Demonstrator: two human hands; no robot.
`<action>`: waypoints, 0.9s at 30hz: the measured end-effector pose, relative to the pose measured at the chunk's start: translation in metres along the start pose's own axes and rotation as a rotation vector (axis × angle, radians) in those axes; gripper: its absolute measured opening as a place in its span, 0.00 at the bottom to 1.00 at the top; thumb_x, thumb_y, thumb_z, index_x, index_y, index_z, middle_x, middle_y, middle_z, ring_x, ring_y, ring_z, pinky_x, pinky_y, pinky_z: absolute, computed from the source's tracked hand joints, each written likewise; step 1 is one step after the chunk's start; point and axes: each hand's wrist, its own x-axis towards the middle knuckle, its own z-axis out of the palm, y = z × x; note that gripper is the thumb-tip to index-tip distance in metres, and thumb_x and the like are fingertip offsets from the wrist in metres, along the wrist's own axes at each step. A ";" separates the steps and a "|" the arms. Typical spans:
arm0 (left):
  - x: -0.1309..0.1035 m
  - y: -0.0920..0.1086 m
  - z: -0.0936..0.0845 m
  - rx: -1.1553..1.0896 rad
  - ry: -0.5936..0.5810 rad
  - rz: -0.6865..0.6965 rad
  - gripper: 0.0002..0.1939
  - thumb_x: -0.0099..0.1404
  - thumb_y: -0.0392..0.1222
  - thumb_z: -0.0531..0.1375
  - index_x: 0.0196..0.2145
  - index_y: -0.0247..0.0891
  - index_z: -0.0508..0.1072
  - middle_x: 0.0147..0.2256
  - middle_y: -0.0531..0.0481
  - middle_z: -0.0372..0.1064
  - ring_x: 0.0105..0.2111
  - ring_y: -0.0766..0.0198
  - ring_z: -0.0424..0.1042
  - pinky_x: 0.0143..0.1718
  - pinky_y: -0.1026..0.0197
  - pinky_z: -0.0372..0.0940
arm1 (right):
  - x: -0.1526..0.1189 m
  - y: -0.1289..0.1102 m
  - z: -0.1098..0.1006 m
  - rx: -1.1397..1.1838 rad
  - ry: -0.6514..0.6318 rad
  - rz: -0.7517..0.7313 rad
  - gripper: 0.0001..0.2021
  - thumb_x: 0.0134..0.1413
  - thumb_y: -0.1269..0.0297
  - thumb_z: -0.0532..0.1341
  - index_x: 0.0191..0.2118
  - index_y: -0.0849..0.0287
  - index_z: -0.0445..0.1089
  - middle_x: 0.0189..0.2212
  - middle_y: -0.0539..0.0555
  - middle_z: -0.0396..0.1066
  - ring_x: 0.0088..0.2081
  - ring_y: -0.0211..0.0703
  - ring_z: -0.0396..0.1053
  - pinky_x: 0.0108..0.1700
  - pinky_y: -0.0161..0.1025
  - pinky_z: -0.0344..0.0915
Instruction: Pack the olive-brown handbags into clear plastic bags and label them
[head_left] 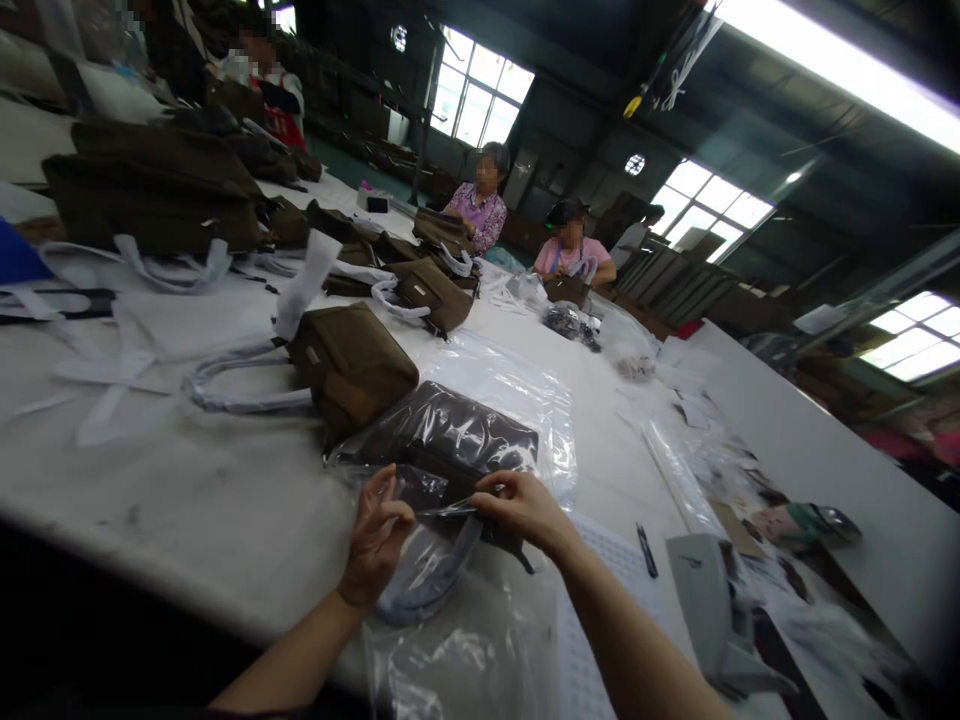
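Note:
A dark brown handbag [472, 430] lies on the white table, inside a clear plastic bag [450, 650] whose loose end spreads toward me. Its wrapped handle [427, 585] shows through the film on my side. My right hand [517, 505] pinches the film between thumb and forefinger at the handbag's near edge. Just left of it, my left hand [379, 540] is curled at the same film, thumb and forefinger bent against it; its exact grip is partly unclear. An olive-brown handbag [356, 365] with white-wrapped handles stands directly behind and left, touching the bagged one.
More brown handbags [157, 190] pile up at the back left. Flat plastic bags [517, 375] lie behind the work. On the right are a printed sheet [615, 570], a black pen-like tool [646, 550], a grey device [701, 590] and a bottle [806, 525]. Co-workers sit beyond.

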 end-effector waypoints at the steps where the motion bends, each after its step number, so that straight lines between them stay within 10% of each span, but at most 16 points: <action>1: -0.001 -0.001 0.000 0.005 0.004 0.032 0.05 0.62 0.36 0.57 0.29 0.41 0.70 0.56 0.51 0.51 0.60 0.55 0.50 0.61 0.44 0.49 | 0.004 -0.003 -0.006 -0.130 -0.080 0.007 0.09 0.43 0.58 0.66 0.28 0.58 0.74 0.14 0.47 0.65 0.18 0.35 0.61 0.21 0.33 0.53; 6: -0.002 -0.011 0.000 0.092 -0.060 0.129 0.04 0.60 0.37 0.59 0.34 0.43 0.71 0.56 0.50 0.53 0.59 0.54 0.52 0.60 0.42 0.51 | 0.015 -0.025 -0.028 -0.573 -0.234 -0.017 0.08 0.42 0.59 0.66 0.23 0.58 0.74 0.17 0.47 0.67 0.22 0.36 0.64 0.24 0.33 0.55; 9: 0.000 -0.016 -0.001 0.165 -0.153 0.115 0.23 0.53 0.44 0.66 0.46 0.45 0.66 0.56 0.45 0.55 0.58 0.50 0.55 0.59 0.41 0.53 | 0.008 -0.045 -0.042 -0.768 -0.276 -0.156 0.04 0.42 0.62 0.66 0.25 0.56 0.75 0.19 0.46 0.68 0.24 0.36 0.64 0.25 0.34 0.54; 15: 0.001 -0.011 0.006 0.146 -0.171 -0.104 0.32 0.62 0.37 0.57 0.60 0.46 0.50 0.60 0.44 0.51 0.61 0.54 0.50 0.62 0.46 0.47 | -0.021 -0.093 -0.038 -1.005 -0.429 -0.431 0.04 0.47 0.61 0.66 0.28 0.55 0.75 0.23 0.49 0.71 0.28 0.40 0.65 0.31 0.36 0.56; 21: 0.001 -0.014 0.011 -0.187 -0.076 -0.306 0.32 0.59 0.34 0.54 0.61 0.42 0.51 0.62 0.46 0.49 0.63 0.55 0.45 0.64 0.48 0.41 | -0.023 -0.125 0.023 -0.515 -1.067 -0.822 0.07 0.47 0.63 0.67 0.28 0.61 0.72 0.18 0.46 0.65 0.25 0.33 0.61 0.31 0.31 0.57; 24: 0.004 -0.018 0.010 -0.378 0.027 -0.376 0.32 0.56 0.36 0.57 0.59 0.39 0.56 0.61 0.43 0.52 0.62 0.52 0.48 0.63 0.48 0.43 | 0.004 -0.119 0.045 -0.112 -1.352 -0.604 0.08 0.48 0.63 0.66 0.29 0.64 0.71 0.20 0.46 0.65 0.22 0.30 0.60 0.28 0.28 0.58; 27: 0.007 -0.020 0.008 -0.476 0.127 -0.418 0.32 0.54 0.40 0.62 0.56 0.38 0.60 0.59 0.41 0.55 0.60 0.49 0.51 0.62 0.47 0.46 | 0.046 -0.084 0.059 0.280 -1.259 -0.241 0.16 0.42 0.56 0.69 0.27 0.65 0.70 0.20 0.49 0.67 0.23 0.33 0.65 0.27 0.30 0.60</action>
